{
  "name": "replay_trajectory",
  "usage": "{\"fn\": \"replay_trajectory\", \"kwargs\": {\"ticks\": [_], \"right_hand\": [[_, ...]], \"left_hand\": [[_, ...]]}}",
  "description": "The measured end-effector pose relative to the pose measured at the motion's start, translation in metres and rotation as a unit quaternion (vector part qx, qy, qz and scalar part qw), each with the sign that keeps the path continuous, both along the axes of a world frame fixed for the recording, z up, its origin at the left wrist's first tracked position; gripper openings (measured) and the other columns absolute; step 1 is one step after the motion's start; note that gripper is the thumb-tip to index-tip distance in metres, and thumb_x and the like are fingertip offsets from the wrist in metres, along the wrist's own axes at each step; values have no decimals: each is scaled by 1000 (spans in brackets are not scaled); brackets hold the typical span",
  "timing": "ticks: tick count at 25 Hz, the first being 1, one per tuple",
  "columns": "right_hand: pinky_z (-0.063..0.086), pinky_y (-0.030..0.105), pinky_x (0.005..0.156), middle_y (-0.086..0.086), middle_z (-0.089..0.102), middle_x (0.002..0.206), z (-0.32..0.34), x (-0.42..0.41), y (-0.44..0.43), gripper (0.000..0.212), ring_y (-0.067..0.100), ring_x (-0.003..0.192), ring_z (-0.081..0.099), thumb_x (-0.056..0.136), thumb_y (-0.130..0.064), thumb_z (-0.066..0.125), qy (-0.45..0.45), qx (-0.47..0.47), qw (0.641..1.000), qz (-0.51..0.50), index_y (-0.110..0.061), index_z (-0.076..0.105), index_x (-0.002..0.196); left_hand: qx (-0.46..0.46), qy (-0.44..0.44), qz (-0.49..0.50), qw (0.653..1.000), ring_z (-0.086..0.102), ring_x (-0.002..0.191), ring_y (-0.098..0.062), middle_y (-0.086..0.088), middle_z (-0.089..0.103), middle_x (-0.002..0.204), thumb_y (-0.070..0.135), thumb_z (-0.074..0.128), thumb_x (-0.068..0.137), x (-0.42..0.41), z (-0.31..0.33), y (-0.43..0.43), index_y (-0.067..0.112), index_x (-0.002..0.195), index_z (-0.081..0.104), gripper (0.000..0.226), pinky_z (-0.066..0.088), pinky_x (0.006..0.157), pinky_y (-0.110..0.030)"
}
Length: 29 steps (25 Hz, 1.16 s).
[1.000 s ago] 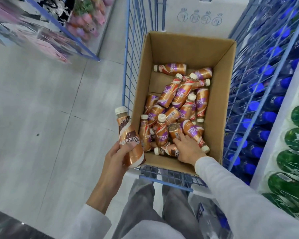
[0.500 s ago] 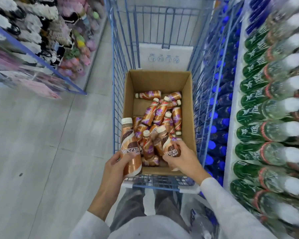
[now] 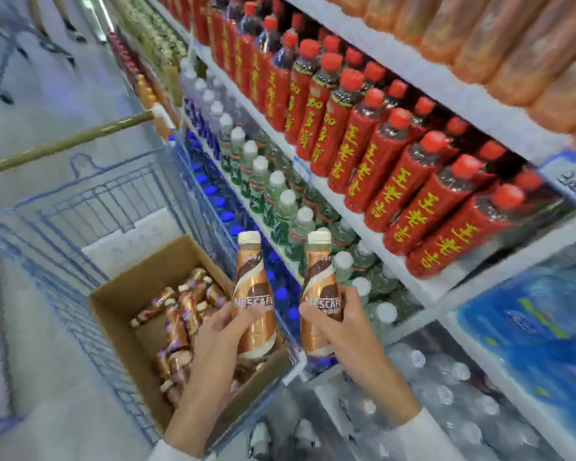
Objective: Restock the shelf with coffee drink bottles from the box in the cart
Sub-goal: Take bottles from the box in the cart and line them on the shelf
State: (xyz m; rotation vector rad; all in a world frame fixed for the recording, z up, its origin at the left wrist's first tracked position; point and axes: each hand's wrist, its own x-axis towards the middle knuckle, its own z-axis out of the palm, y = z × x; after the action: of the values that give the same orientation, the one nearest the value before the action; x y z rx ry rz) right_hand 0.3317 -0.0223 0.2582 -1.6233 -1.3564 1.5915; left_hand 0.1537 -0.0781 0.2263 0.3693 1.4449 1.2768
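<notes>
My left hand (image 3: 218, 331) grips an upright brown-and-copper coffee bottle (image 3: 251, 281) with a cream cap. A second, matching coffee bottle (image 3: 318, 277) stands upright in the grip of my right hand (image 3: 343, 331). Both bottles are raised side by side above the near right corner of the cardboard box (image 3: 120, 314). The box sits in the blue wire cart (image 3: 80, 201) and holds several more coffee bottles (image 3: 177, 324) lying loose. The shelf (image 3: 396, 261) stands just to the right of both hands.
Red-labelled bottles (image 3: 379, 154) fill the upper shelf row, with orange bottles (image 3: 512, 44) above. Clear green-labelled bottles (image 3: 280, 201) fill the row beneath, blue-capped ones (image 3: 220, 201) sit lower. Shrink-wrapped water packs (image 3: 429, 387) lie at the bottom right. Grey floor (image 3: 47, 94) stretches left.
My right hand lifted a coffee bottle out of the box. Both hands rose with their bottles, and my view swung from the cart up and right onto the shelf.
</notes>
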Motion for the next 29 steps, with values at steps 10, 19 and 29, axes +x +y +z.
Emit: {"fn": "replay_trajectory", "kwargs": {"ticks": [10, 19, 29], "right_hand": [[51, 17, 66, -14, 67, 77, 94, 195, -76, 33, -3, 68, 62, 84, -25, 77, 34, 125, 949, -288, -23, 53, 107], [53, 36, 77, -14, 72, 84, 163, 385, -167, 37, 8, 80, 69, 77, -44, 79, -9, 233, 866, -442, -35, 55, 103], [47, 21, 77, -8, 60, 109, 208, 506, -151, 56, 2, 97, 61, 83, -27, 80, -80, 338, 835, -427, -21, 40, 121]], "left_hand": [[152, -8, -323, 934, 74, 93, -28, -12, 78, 97, 44, 83, 52, 201, 85, 45, 16, 95, 81, 52, 53, 89, -44], [247, -18, -443, 862, 73, 79, -19, -8, 79, 88, 38, 84, 50, 417, 164, 11, 18, 83, 82, 39, 54, 80, -36], [411, 68, -442, 795, 71, 87, -9, 6, 77, 92, 18, 86, 75, 548, 221, 24, 16, 103, 75, 31, 55, 77, -24]]}}
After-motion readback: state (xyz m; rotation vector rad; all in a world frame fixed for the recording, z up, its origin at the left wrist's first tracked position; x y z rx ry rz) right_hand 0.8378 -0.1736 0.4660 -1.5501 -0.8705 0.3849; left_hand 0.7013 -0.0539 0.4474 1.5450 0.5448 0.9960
